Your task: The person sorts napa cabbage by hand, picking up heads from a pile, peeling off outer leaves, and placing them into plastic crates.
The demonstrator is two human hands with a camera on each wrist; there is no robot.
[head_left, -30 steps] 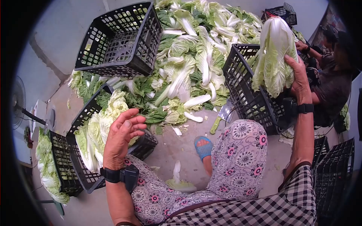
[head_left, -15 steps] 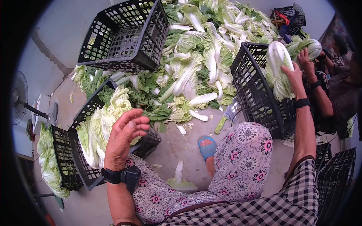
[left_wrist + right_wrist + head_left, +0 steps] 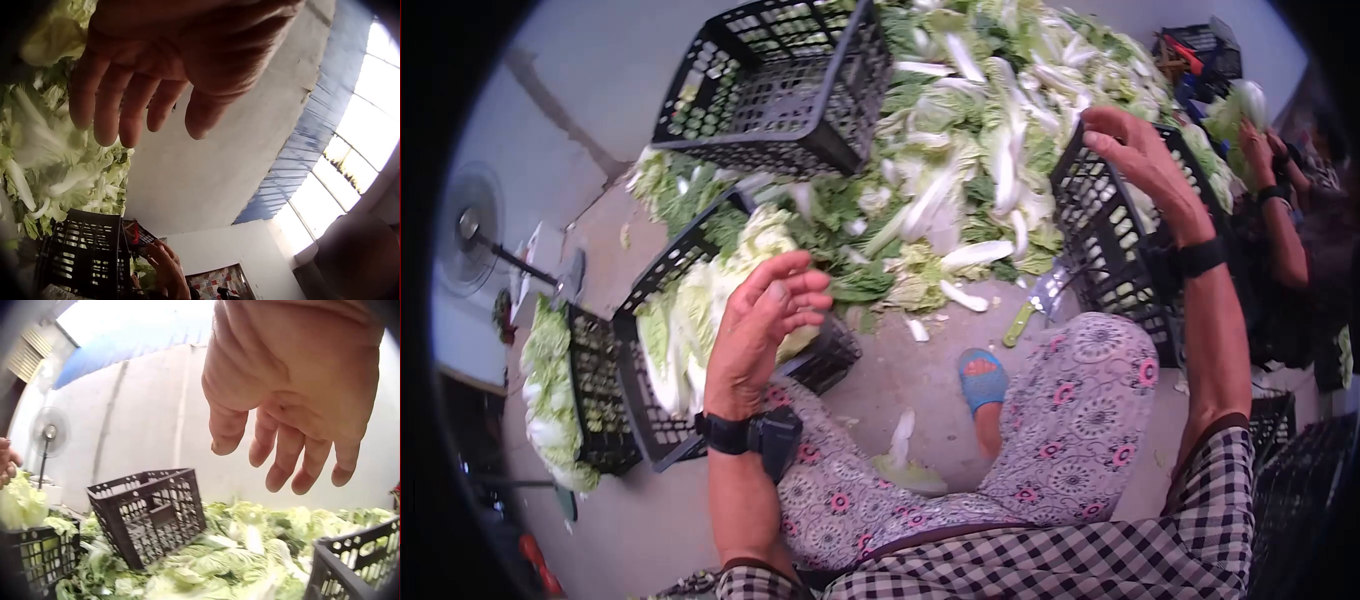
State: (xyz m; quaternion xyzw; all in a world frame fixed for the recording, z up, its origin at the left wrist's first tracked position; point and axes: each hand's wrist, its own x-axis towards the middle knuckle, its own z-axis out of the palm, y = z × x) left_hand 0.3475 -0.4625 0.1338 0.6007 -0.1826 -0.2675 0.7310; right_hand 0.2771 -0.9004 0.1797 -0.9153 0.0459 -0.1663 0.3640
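Observation:
My right hand [image 3: 1145,165] is held above the rim of the right black crate [image 3: 1100,235], its fingers loosely bent with nothing between them. In the right wrist view its palm and fingertips show bare. My left hand [image 3: 760,320] hovers with relaxed, parted fingers beside the left black crate [image 3: 640,405]. Pale napa cabbages [image 3: 685,335] lie in that crate. The left wrist view shows the left palm holding nothing. Inside the right crate, most of the contents are hidden behind my right hand and the crate's side.
A large heap of loose cabbage leaves [image 3: 950,190] covers the floor ahead, with a black crate [image 3: 830,135] tilted on it. A green-handled knife [image 3: 1020,322] lies near my foot. Another person's hand [image 3: 1257,150] holds a cabbage [image 3: 1238,110] at right. A fan [image 3: 470,225] stands at left.
My right hand held a napa cabbage over the right crate, lowered it there and let it go; the hand is now bare. My left hand kept its pose. The head view has shifted.

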